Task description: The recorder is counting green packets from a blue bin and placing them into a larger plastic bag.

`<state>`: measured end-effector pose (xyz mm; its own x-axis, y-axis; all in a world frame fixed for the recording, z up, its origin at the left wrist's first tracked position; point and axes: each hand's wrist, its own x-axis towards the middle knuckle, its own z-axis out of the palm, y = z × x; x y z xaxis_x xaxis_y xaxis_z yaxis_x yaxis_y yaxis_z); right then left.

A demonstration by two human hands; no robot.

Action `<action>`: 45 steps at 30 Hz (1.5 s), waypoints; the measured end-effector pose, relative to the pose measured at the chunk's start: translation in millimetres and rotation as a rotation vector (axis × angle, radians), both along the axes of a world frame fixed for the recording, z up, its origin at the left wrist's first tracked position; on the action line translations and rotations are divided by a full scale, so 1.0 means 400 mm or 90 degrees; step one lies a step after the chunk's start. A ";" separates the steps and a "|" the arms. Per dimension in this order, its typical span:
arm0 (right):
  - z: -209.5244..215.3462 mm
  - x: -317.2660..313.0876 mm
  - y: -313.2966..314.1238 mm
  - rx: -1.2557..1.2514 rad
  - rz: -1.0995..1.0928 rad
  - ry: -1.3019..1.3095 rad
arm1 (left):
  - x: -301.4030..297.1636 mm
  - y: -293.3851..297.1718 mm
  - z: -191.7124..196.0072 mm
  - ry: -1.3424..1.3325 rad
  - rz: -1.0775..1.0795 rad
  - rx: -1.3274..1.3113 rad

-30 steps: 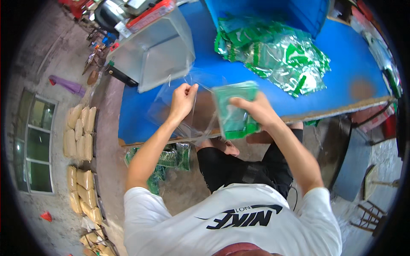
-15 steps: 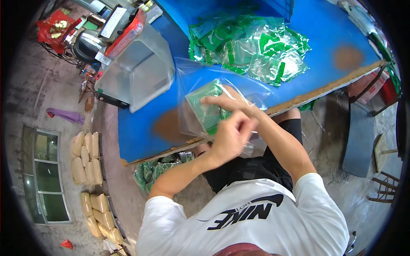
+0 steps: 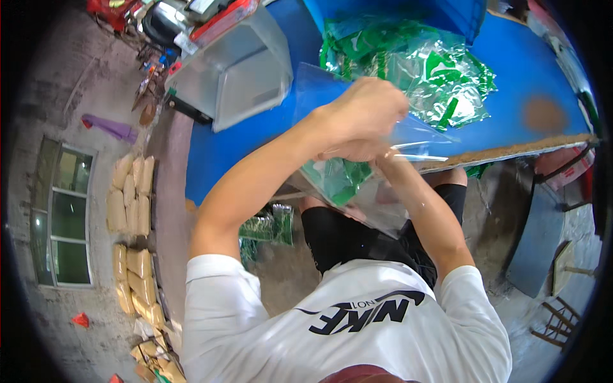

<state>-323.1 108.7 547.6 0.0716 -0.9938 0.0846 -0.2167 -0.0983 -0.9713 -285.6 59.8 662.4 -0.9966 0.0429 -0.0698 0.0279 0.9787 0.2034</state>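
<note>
A clear plastic bag [image 3: 377, 204] hangs in front of my chest with a green packet [image 3: 335, 179] inside it. My left hand [image 3: 364, 112] is closed on the bag's upper edge, its arm crossing over from the left. My right hand [image 3: 357, 152] lies just under the left, mostly hidden by it, and grips the bag's mouth too. Beyond the hands a heap of green and clear packets [image 3: 415, 70] lies on the blue table [image 3: 236, 153].
A grey open-fronted metal box [image 3: 236, 70] stands on the table's left part. More green packets [image 3: 265, 223] lie on the floor under the table edge. Stacked tan sacks [image 3: 131, 191] line the wall at left. A dark stool [image 3: 539, 236] sits at right.
The bag with the green packet came down from over the table to my chest. My left hand crossed over on top of the right, and both now pinch the bag's mouth.
</note>
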 end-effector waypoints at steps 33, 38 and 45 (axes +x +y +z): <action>-0.063 0.000 0.039 0.300 0.008 -0.247 | 0.463 0.050 -0.443 0.482 0.465 1.401; -0.045 0.031 0.006 0.396 -0.036 -0.324 | 0.495 0.012 -0.469 0.534 0.427 1.552; -0.095 0.066 0.053 0.222 -0.038 -0.953 | 0.482 -0.026 -0.440 0.616 0.515 1.544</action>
<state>-296.6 130.1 509.5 0.0964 -0.9770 -0.1900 0.9525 0.1459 -0.2674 -92.9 49.5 486.5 -0.6137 -0.7359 -0.2860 0.6220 -0.6738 0.3990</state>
